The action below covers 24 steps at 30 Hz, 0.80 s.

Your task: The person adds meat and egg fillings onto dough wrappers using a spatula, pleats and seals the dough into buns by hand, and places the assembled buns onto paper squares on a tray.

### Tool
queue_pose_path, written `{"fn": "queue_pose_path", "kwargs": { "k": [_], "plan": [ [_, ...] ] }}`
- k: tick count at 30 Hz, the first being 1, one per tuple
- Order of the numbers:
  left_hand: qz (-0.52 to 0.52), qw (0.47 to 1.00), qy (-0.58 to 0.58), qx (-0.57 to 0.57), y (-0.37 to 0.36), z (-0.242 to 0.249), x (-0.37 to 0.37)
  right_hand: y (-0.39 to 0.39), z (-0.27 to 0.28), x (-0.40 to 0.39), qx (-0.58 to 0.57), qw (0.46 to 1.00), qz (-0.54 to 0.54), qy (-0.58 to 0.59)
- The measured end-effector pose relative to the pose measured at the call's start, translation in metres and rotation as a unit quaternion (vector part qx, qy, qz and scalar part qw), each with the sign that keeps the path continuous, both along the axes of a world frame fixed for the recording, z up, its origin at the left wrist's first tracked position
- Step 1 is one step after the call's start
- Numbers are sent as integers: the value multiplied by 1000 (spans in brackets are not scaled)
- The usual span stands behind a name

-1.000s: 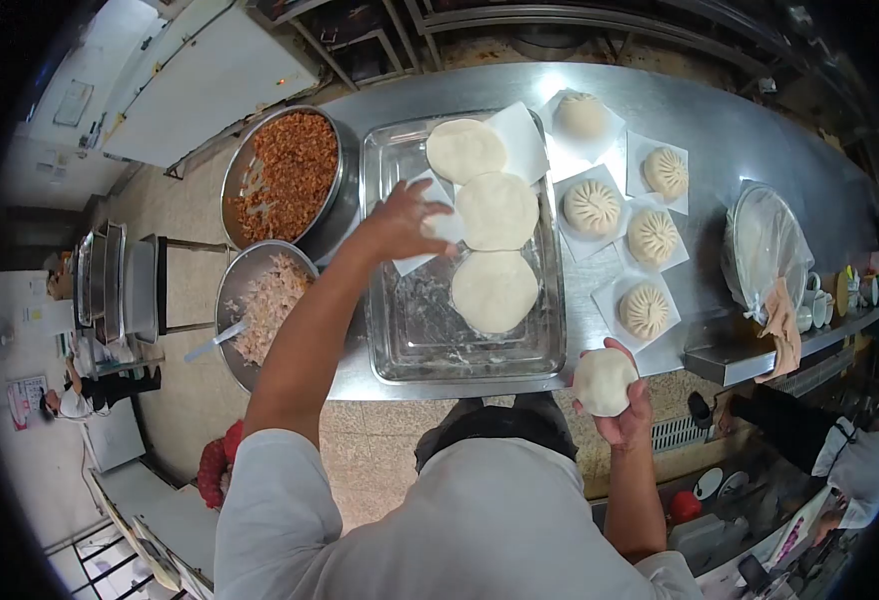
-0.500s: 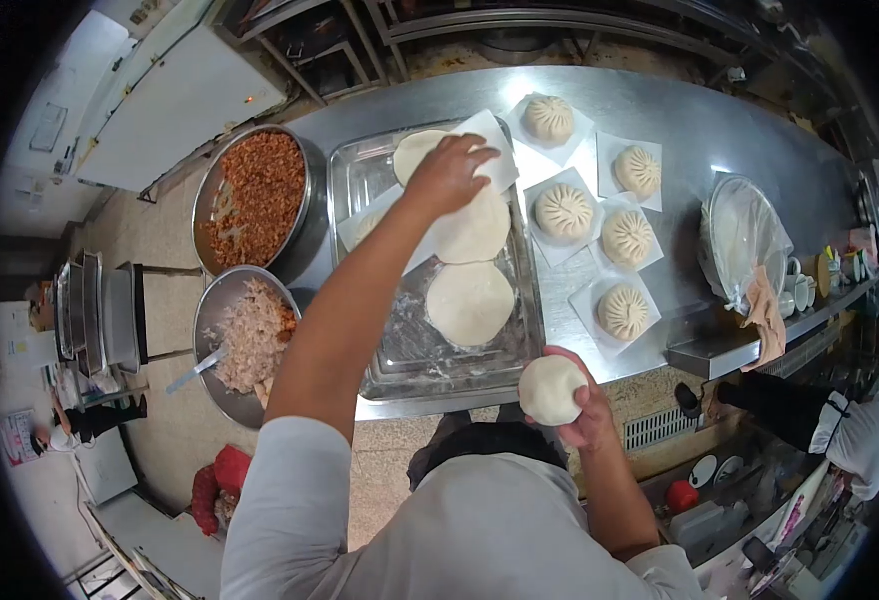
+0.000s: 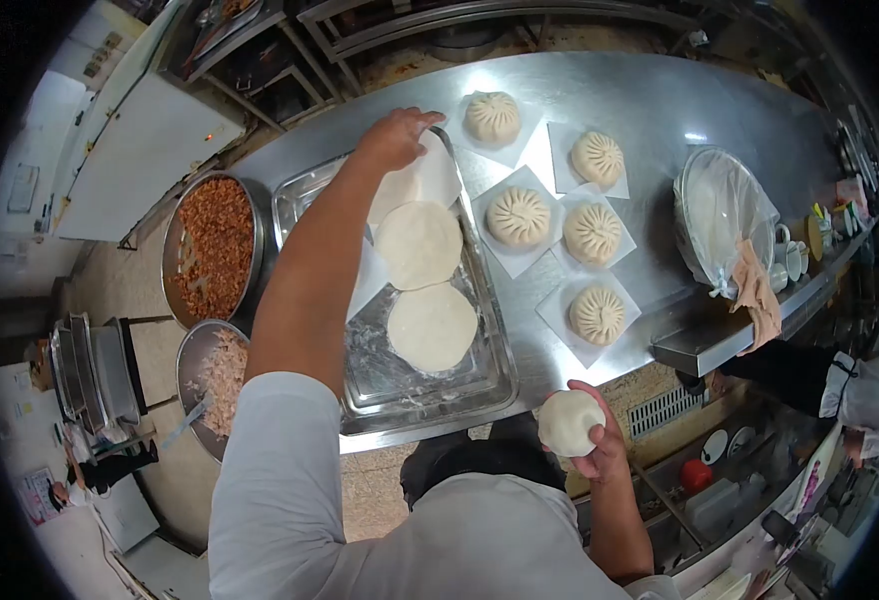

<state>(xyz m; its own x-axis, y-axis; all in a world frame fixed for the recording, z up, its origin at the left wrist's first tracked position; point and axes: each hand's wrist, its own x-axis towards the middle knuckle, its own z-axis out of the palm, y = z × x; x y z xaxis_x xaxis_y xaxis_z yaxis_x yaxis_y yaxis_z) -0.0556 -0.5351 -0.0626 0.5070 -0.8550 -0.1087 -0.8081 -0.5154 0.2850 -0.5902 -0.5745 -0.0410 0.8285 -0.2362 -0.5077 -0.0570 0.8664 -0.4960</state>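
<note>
My left hand (image 3: 397, 140) reaches to the tray's far right corner, its fingers closed on the edge of a white paper square (image 3: 441, 178). Under and beside the paper, flat dough rounds lie in the metal tray (image 3: 360, 408); a full round (image 3: 419, 245) and another round (image 3: 433, 328) overlap slightly. Off the table's near edge, my right hand (image 3: 606, 450) cradles a smooth white dough bun (image 3: 571, 422), thumb at its side. More paper (image 3: 368, 280) lies partly hidden by my left forearm.
Several pleated buns (image 3: 518, 217) sit on paper squares right of the tray. A bowl of reddish filling (image 3: 216, 240) and a bowl of pale meat (image 3: 226, 375) stand left. A plastic-covered bowl (image 3: 728, 215) is farther right. Other people (image 3: 865, 395) stand at both sides.
My left hand has slid toward the tray's far right corner, at the paper's edge. The bun stays in my right hand, slightly turned. The whole view has shifted.
</note>
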Motion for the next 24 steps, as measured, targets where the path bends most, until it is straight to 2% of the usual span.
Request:
{"fn": "queue_pose_path", "kwargs": {
  "k": [4, 8, 11, 13, 14, 16, 17, 19, 20, 22, 23, 24],
  "plan": [
    [-45, 999, 16, 17, -2, -7, 11, -3, 0, -1, -11, 1000, -7, -4],
    [-29, 1000, -8, 0, 6, -6, 2, -3, 5, 5, 7, 1000, -16, 2],
    [-28, 998, -30, -42, 15, -5, -2, -3, 6, 9, 21, 1000, -10, -10],
    [-70, 986, -51, -144, 23, -9, -4, -2, 5, 10, 17, 1000, -2, -10],
    [-71, 986, -51, -144, 26, -11, -4, -2, 5, 10, 17, 1000, -3, -10],
    [-111, 971, -137, -160, 31, -10, -5, -1, 6, 12, 16, 1000, 4, -11],
    [-111, 971, -137, -161, 32, -9, -5, -1, 7, 14, 15, 1000, 5, -11],
    [-67, 994, -41, -81, 36, -6, -6, 0, 9, 16, 15, 1000, 5, -4],
    [-66, 994, -40, -81, 36, -6, -7, 1, 9, 16, 15, 1000, 6, -3],
    [-67, 996, -66, 9, 36, -7, -5, 3, 10, 17, 12, 1000, 10, 5],
    [-66, 996, -65, 9, 38, -5, -2, 3, 10, 18, 12, 1000, 11, 6],
    [-19, 995, -71, -62, 42, 1, -1, 5, 10, 19, 11, 1000, 8, 5]
  ]
}}
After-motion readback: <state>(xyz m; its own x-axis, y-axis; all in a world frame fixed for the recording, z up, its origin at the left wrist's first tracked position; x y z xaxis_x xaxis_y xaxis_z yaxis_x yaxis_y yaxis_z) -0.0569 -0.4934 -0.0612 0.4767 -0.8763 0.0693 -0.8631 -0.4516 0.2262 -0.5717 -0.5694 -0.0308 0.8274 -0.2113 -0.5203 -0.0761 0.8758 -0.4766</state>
